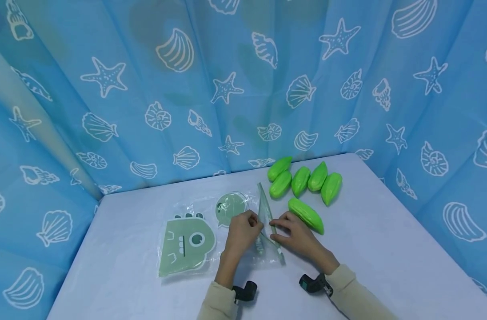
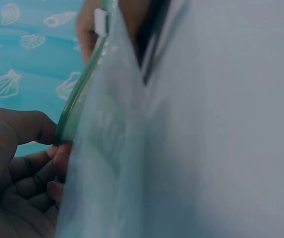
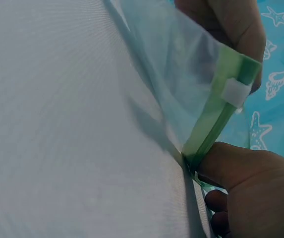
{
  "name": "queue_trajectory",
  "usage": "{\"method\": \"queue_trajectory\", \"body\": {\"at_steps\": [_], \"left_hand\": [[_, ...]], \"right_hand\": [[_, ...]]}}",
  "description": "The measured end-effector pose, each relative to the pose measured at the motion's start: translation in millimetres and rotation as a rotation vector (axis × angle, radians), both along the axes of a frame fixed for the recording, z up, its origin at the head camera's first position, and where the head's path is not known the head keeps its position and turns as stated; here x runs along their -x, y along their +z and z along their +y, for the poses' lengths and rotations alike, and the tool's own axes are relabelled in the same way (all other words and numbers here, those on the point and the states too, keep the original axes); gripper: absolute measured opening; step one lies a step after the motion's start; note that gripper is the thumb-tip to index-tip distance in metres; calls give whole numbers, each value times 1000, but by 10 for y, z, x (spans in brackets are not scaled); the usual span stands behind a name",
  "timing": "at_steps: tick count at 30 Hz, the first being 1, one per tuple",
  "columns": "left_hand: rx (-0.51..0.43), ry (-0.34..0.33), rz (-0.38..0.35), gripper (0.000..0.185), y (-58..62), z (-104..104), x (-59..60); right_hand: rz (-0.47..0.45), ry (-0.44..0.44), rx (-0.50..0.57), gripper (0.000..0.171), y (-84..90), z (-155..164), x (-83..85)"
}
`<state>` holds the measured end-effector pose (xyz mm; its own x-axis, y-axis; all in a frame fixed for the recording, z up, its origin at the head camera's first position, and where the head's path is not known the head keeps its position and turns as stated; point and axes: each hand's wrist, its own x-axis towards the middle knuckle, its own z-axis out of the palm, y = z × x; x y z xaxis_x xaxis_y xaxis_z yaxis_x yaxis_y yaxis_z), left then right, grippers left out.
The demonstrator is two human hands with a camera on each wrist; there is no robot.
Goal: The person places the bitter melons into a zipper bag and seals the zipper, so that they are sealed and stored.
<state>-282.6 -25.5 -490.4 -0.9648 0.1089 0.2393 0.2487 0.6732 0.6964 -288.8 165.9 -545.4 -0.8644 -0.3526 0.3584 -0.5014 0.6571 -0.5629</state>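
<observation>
A clear plastic slider bag [image 1: 188,254] with a green dinosaur print lies on the table, its mouth toward the right. My left hand [image 1: 240,232] pinches the green zip strip [image 2: 77,96] between thumb and fingers. On the other side of the mouth, my right hand [image 1: 297,235] pinches the green strip too, close to the white slider [image 3: 236,92]. Between the hands, the strip's sides stand apart in the head view. A bright green, elongated fruit-like piece [image 1: 306,215] lies just beyond my right hand. The left fingertips are partly hidden behind the bag in the left wrist view.
Several more green fruit-like pieces [image 1: 301,181] lie grouped toward the table's back right. A blue curtain [image 1: 235,120] with white shells and starfish hangs along the back and sides of the white table [image 1: 123,249]. Dark wrist cameras [image 1: 245,291] sit near both cuffs.
</observation>
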Motion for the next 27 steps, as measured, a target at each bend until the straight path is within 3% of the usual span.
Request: {"method": "queue_trajectory", "body": {"at_steps": [6, 12, 22, 24, 27], "left_hand": [[-62, -22, 20, 4, 166, -96, -44], [-137, -49, -12, 5, 302, -157, -83], [-195, -93, -48, 10, 454, -227, -150], [-253, -119, -80, 11, 462, -243, -154], [-422, -173, -167, 14, 467, -278, -167]], "right_hand": [[4, 15, -12, 36, 18, -5, -3], [-22, 12, -10, 36, 19, -18, -2], [-36, 18, 4, 35, 45, -27, -15], [-35, 18, 4, 34, 52, -29, -14], [-41, 20, 10, 30, 60, -31, -21]]}}
